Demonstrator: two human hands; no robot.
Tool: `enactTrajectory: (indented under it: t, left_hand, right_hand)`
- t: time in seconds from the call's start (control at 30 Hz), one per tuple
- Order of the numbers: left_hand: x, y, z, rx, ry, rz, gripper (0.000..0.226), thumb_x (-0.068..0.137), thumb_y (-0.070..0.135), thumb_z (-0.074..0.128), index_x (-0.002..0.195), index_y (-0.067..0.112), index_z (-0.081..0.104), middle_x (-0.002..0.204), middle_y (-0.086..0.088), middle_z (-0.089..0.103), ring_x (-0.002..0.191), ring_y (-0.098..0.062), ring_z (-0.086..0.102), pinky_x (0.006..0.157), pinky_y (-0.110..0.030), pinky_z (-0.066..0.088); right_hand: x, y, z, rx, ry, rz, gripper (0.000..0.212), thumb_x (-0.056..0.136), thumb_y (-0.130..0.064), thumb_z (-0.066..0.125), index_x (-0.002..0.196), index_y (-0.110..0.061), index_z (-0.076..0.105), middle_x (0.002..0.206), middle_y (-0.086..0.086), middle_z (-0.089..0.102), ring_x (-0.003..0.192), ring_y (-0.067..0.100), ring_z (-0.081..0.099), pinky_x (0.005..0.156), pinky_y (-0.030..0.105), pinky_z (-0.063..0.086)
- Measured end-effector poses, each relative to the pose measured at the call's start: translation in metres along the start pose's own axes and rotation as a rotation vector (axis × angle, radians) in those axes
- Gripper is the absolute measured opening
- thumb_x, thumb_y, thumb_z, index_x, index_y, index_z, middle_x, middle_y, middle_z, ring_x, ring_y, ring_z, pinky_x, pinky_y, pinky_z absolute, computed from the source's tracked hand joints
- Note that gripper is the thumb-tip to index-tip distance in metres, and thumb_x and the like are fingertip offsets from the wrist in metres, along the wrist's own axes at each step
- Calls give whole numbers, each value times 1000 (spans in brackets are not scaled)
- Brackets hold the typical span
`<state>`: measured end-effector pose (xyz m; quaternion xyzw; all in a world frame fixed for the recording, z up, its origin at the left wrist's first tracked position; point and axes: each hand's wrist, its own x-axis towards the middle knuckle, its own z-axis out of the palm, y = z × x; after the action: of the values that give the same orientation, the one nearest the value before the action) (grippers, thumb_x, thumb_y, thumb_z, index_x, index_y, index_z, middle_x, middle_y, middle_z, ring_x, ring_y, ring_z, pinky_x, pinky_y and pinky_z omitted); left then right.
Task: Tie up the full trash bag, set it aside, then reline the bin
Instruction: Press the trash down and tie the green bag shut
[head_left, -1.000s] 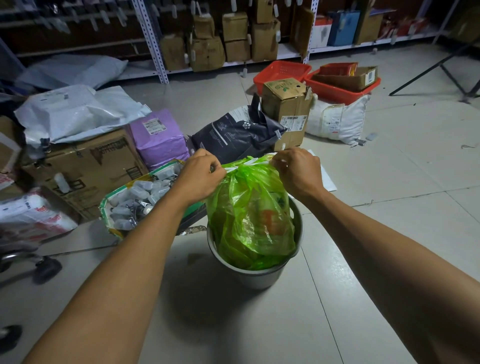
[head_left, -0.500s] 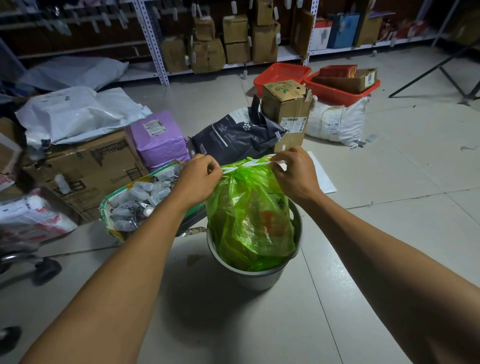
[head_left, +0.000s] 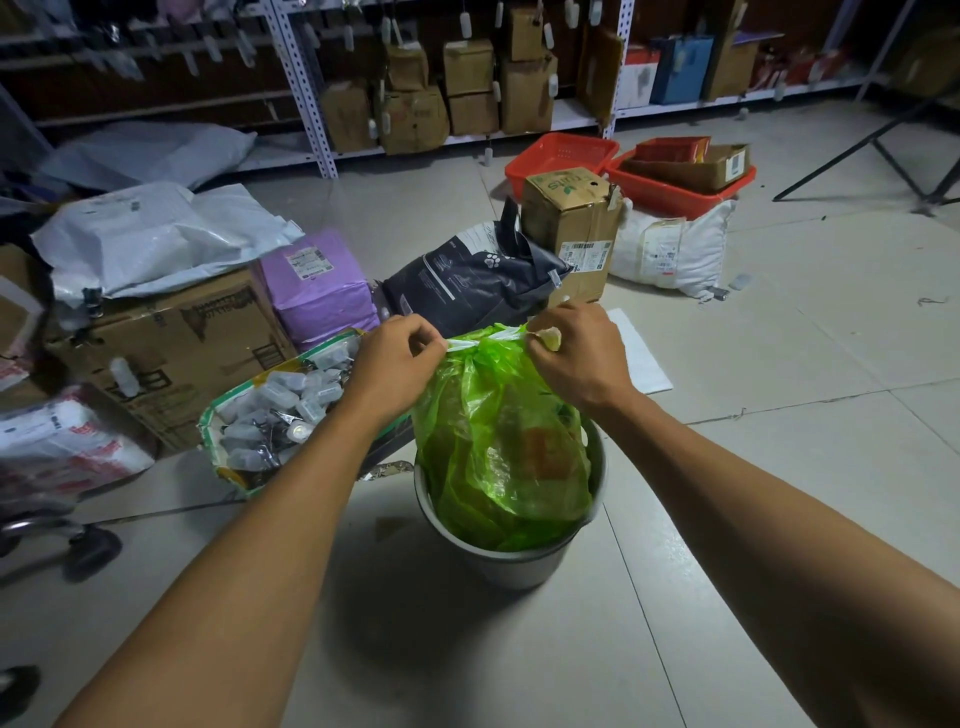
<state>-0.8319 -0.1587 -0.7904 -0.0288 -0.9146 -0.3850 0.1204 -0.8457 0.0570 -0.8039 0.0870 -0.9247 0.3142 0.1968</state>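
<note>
Clutter rings the hands: an open green-rimmed box of small white plastic bottles (head_left: 280, 410) below the left hand (head_left: 397, 358), a dark printed sack (head_left: 467, 278) beyond. Both hands, right hand (head_left: 579, 351) too, pinch the white drawstring (head_left: 475, 343) atop the translucent green trash bag (head_left: 498, 441), which sits in the round grey bin (head_left: 511, 564) beneath them.

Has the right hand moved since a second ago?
Yes. The right hand has drifted slightly left, toward the bag's gathered neck, judged against the bin; it grips the white drawstring.

The room was dim, darkest along the shelves (head_left: 415, 78) and frame corners. A soft shadow lay on the floor (head_left: 779, 338) before the bin (head_left: 519, 566). Wide-angle distortion bent the edges.
</note>
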Motion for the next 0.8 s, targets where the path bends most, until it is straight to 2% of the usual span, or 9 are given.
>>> enactTrajectory:
  t: [0.1, 0.17, 0.27, 0.37, 0.5, 0.67, 0.8]
  left_hand:
    - [0, -1, -1, -28, -18, -1, 7, 86, 25, 69, 91, 19, 68, 87, 4, 67, 81, -10, 61, 68, -25, 50]
    - [0, -3, -1, -29, -33, -3, 15, 84, 27, 73, 96, 20, 68, 89, 6, 66, 82, -8, 61, 70, -23, 50]
    - [2, -6, 0, -27, -62, -8, 17, 83, 27, 74, 98, 20, 70, 92, 6, 69, 87, -9, 64, 79, -30, 55]
    - [4, -9, 1, -43, -57, -24, 12, 84, 27, 73, 94, 21, 71, 89, 5, 70, 85, -10, 65, 79, -35, 57]
    - [5, -10, 1, -67, -51, -19, 9, 85, 25, 72, 92, 21, 72, 87, 4, 70, 84, -11, 66, 80, -39, 57]
    - [2, -11, 3, -69, -35, -14, 10, 86, 28, 70, 94, 21, 71, 88, 6, 69, 85, -8, 64, 79, -35, 57]
    - [-2, -10, 6, -73, -11, -29, 9, 88, 28, 68, 94, 23, 69, 88, 8, 68, 84, -8, 64, 79, -36, 57]
  right_hand:
    - [2, -11, 7, -58, -4, -111, 23, 85, -37, 60, 95, -22, 75, 93, 2, 69, 87, 24, 60, 75, 36, 47]
    - [4, -16, 11, -39, -47, -154, 28, 89, -41, 59, 100, -20, 75, 97, 1, 69, 88, 21, 61, 73, 31, 46]
    - [4, -14, 18, -24, -105, -180, 33, 91, -45, 57, 106, -21, 74, 103, 0, 70, 91, 19, 61, 70, 28, 44]
    - [3, -9, 21, -4, -133, -177, 38, 93, -53, 51, 108, -25, 73, 104, -1, 70, 95, 18, 59, 75, 32, 47]
    - [3, -5, 22, -83, -188, -209, 44, 87, -63, 52, 113, -33, 70, 106, -2, 67, 98, 20, 56, 79, 32, 41]
    - [4, -6, 24, -215, -230, -251, 35, 82, -47, 63, 112, -30, 69, 106, 0, 65, 103, 26, 53, 84, 36, 36]
    - [-2, -8, 26, -211, -188, -266, 31, 88, -42, 55, 111, -25, 66, 104, 2, 65, 102, 29, 52, 83, 38, 36]
